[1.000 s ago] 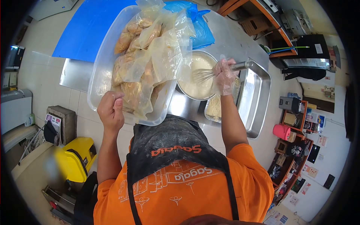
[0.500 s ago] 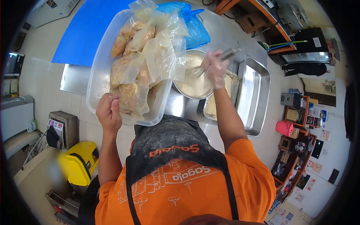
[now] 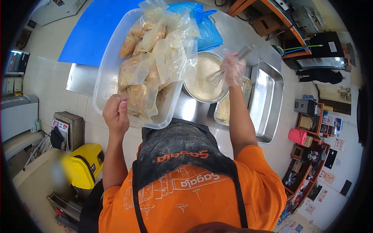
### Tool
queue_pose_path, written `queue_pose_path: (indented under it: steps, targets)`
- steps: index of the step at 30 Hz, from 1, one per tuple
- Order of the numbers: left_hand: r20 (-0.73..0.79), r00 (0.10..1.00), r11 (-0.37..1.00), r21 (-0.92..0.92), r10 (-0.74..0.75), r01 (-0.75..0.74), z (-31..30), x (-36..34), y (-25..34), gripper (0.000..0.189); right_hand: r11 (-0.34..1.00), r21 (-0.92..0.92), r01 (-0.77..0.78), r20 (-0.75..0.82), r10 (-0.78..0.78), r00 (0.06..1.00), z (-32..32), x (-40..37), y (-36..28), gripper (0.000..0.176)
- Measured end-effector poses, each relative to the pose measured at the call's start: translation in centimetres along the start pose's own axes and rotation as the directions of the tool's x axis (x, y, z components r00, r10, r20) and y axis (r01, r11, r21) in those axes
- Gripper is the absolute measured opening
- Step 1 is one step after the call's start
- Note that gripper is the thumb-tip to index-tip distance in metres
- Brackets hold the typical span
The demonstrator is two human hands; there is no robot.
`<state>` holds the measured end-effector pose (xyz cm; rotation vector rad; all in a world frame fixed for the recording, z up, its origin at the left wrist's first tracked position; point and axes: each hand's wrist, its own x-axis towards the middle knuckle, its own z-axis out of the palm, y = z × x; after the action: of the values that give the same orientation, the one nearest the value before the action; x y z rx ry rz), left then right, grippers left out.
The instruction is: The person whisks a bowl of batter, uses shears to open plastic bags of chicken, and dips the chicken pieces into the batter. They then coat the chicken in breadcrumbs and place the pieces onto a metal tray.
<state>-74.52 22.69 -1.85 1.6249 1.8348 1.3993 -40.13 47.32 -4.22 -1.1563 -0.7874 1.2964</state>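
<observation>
My right hand (image 3: 234, 70), in a clear plastic glove, is closed on a metal whisk (image 3: 217, 77), its wires in the pale batter (image 3: 206, 73) of a round metal bowl (image 3: 187, 90). The whisk's handle is blurred. My left hand (image 3: 116, 113) is closed at the near left edge of a translucent plastic tub (image 3: 100, 83); what its fingers grip, if anything, is hidden. Clear bags (image 3: 142, 73) of yellowish-brown pieces fill the tub. Right of the bowl, partly behind my right forearm, lies a tray of crumbs (image 3: 223, 110).
A deep, rectangular steel pan (image 3: 268, 101) stands at the right of the metal table (image 3: 248, 37). Behind the bowl is a blue plastic bag (image 3: 209, 33). A blue board (image 3: 87, 33) lies left of the tub. A person in dark clothes (image 3: 320, 75) is far off at the right.
My right hand and the whisk have shifted slightly within the bowl, and more of the whisk's wires show. The whole view has shifted a little. My left hand keeps its place at the tub.
</observation>
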Motion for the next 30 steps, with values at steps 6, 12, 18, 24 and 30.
queue_pose_path:
  steps: [6,12,18,24,30]
  targets:
    - [-0.042,0.999,0.999,-0.033,0.005,-0.006,0.2,0.1,0.0,0.025,0.998,0.009,0.068,-0.031,-0.068,0.997,-2.5,2.2,2.5,0.026]
    - [-0.025,1.0,0.999,-0.031,0.011,-0.012,0.2,0.0,0.1,0.025,0.978,-0.15,0.145,-0.064,-0.156,0.986,-1.1,0.5,2.4,0.022]
    - [-0.021,1.0,0.999,-0.04,-0.001,0.001,0.0,-0.1,0.0,0.024,0.988,0.008,0.152,0.053,-0.152,0.987,0.8,-0.5,1.7,0.017]
    - [-0.038,0.999,0.999,-0.049,0.014,-0.016,-0.2,0.2,0.1,0.022,0.954,0.211,0.213,-0.027,-0.212,0.977,-0.5,1.6,5.6,0.025]
    - [-0.033,0.999,0.998,-0.058,0.011,-0.013,-0.1,0.3,-0.3,0.022,0.961,0.217,0.172,0.042,-0.186,0.982,3.1,-0.8,1.8,0.023]
